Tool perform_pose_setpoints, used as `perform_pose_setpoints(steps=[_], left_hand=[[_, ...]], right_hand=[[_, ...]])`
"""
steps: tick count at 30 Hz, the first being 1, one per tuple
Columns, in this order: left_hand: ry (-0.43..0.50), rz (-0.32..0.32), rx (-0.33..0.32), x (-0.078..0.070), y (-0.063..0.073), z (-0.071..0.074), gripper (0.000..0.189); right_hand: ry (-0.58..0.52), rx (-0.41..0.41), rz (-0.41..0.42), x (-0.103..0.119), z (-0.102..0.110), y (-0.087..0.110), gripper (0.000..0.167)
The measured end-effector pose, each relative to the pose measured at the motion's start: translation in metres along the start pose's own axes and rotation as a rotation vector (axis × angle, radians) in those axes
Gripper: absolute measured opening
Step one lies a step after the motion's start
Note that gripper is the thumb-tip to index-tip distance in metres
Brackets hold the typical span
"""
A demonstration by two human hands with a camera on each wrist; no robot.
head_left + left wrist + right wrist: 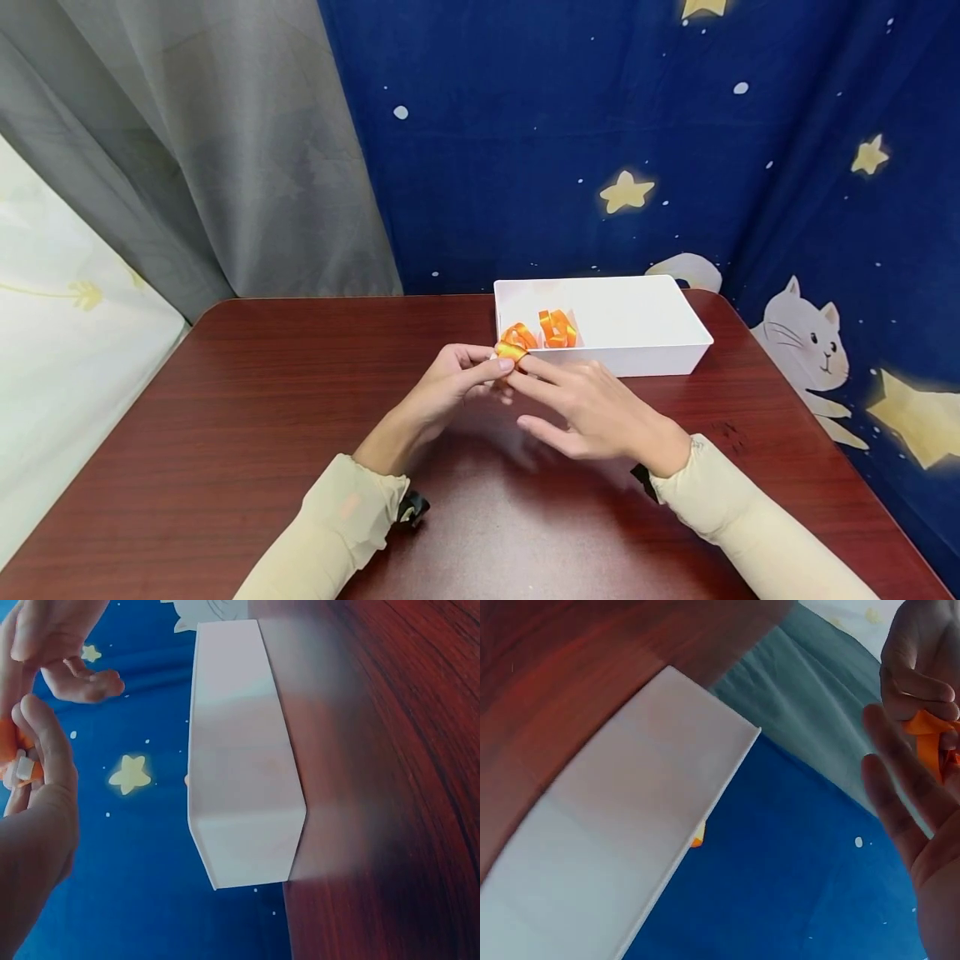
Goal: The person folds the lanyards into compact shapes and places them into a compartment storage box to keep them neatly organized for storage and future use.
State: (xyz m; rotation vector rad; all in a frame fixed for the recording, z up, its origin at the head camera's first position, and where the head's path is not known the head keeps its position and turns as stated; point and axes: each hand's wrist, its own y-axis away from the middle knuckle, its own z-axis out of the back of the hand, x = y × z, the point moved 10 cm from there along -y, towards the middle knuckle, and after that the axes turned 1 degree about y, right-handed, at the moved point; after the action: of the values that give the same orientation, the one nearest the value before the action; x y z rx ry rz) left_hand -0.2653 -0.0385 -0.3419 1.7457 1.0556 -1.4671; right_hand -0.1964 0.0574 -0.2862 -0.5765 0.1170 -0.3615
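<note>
An orange ribbon (512,352), glossy and looped, is pinched between the thumb and fingers of my left hand (450,383), just in front of the white box. In the left wrist view a small white piece (22,766) shows against the orange ribbon at the left fingers. My right hand (600,408) reaches in from the right, fingers extended and spread, its thumb apart from the ribbon. One right fingertip meets the orange loop. The right wrist view shows the ribbon (928,742) beside the left fingers, partly cut off by the frame edge.
The white open box (630,360) stands at the back right of the dark red wooden table (300,400). Inside its left end lie orange ribbon loops (557,330). Behind the table hang a grey curtain (247,150) and a blue star-patterned curtain (510,167).
</note>
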Motion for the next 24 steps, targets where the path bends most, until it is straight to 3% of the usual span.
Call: perform_pose_setpoints(steps=[5, 9, 13, 17, 24], left_hand=[[0.022, -0.028, 0.094, -0.002, 0.003, -0.008, 0.031], [0.013, -0.065, 0.143, -0.005, 0.004, -0.012, 0.037], [-0.026, -0.086, 0.136, -0.006, 0.004, -0.010, 0.040], [-0.082, -0.116, 0.111, -0.009, 0.005, -0.008, 0.036], [-0.238, -0.260, 0.053, -0.020, 0.003, -0.010, 0.019]], right_hand=[[-0.241, -0.114, 0.010, 0.001, 0.011, 0.004, 0.042], [-0.512, -0.198, 0.026, 0.001, 0.018, 0.007, 0.036], [-0.745, -0.210, -0.030, -0.005, 0.017, 0.009, 0.038], [-0.876, -0.228, -0.151, -0.016, 0.012, 0.012, 0.032], [-1.008, -0.419, -0.250, -0.028, 0.015, 0.013, 0.019]])
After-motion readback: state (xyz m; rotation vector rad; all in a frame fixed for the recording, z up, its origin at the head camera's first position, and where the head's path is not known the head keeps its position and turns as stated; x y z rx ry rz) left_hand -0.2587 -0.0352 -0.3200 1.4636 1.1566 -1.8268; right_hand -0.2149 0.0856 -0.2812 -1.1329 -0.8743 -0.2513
